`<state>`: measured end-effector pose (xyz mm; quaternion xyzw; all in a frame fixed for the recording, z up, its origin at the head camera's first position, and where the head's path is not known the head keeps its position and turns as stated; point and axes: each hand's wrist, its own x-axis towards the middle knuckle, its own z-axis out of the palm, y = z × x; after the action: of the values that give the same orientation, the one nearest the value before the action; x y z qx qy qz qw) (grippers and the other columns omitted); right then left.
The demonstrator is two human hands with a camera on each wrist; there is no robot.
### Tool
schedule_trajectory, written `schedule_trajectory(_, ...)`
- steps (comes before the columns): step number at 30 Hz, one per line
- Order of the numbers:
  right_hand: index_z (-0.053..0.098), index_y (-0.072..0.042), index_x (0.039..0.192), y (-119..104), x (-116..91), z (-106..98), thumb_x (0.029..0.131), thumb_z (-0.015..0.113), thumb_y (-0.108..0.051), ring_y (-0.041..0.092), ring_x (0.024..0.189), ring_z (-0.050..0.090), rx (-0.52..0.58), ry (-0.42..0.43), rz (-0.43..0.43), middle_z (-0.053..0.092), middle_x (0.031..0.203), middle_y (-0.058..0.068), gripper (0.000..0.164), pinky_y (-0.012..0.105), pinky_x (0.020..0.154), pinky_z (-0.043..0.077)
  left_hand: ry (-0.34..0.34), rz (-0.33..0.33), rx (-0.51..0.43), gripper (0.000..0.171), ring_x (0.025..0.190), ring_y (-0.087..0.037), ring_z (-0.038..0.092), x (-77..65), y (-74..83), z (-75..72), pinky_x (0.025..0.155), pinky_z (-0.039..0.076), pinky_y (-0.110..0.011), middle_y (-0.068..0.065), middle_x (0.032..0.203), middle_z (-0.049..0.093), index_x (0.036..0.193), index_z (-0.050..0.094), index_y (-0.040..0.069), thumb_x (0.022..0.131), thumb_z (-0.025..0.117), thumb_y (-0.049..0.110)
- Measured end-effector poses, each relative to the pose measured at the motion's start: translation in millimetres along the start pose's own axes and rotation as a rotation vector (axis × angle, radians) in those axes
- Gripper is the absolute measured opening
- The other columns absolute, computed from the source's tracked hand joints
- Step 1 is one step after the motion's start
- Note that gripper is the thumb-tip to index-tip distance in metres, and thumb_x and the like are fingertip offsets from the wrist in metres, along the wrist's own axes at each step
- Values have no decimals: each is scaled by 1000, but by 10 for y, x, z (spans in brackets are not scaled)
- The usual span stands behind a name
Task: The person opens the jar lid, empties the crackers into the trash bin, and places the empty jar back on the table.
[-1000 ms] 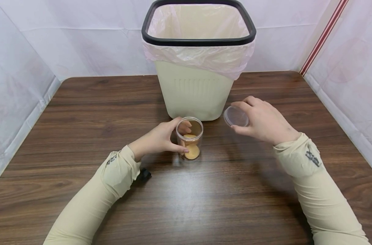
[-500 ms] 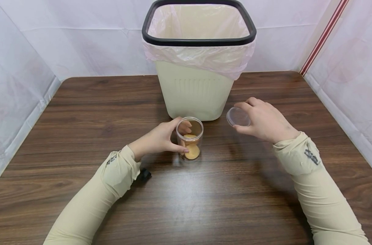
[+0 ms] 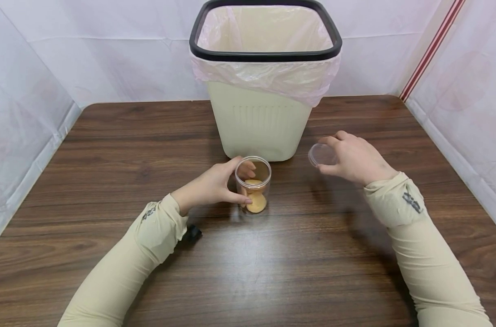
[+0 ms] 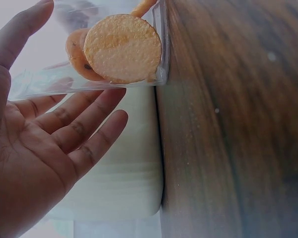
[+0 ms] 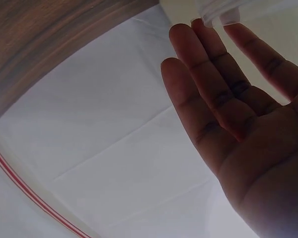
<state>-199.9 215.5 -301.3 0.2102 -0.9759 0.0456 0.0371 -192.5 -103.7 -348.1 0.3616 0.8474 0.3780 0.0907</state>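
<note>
A clear plastic jar (image 3: 262,181) stands upright on the table in front of the bin, its mouth uncovered. Round golden biscuits (image 3: 257,203) lie in its lower part; the left wrist view shows one round biscuit (image 4: 122,48) up close against the wall. My left hand (image 3: 216,185) grips the jar from its left side, thumb on the near side and fingers round the far side. To the right, my right hand (image 3: 354,159) pinches a clear round lid (image 3: 323,155) by its edge, tilted, above the table. Only part of the lid (image 5: 228,15) shows in the right wrist view.
A cream bin (image 3: 257,120) with a black rim (image 3: 266,56) and a pink liner bag (image 3: 268,75) stands behind the jar. A small black object (image 3: 193,233) lies by the left sleeve. White sheeting (image 3: 121,54) hangs around the wooden table (image 3: 248,277).
My right hand and the lid have shifted a little to the right, farther from the jar. The left hand and the jar have stayed in place.
</note>
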Motion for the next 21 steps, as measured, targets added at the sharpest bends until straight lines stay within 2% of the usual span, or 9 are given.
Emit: schedule_trajectory(21, 53, 1, 130, 216, 112, 163, 82, 69, -37, 37, 97, 60, 19, -116, 101, 58, 112, 24, 63, 52, 84, 48, -2, 1, 4, 66, 107, -19, 65, 1, 5, -2, 98, 45, -40, -10, 120, 66, 126, 48, 1, 73, 84, 20)
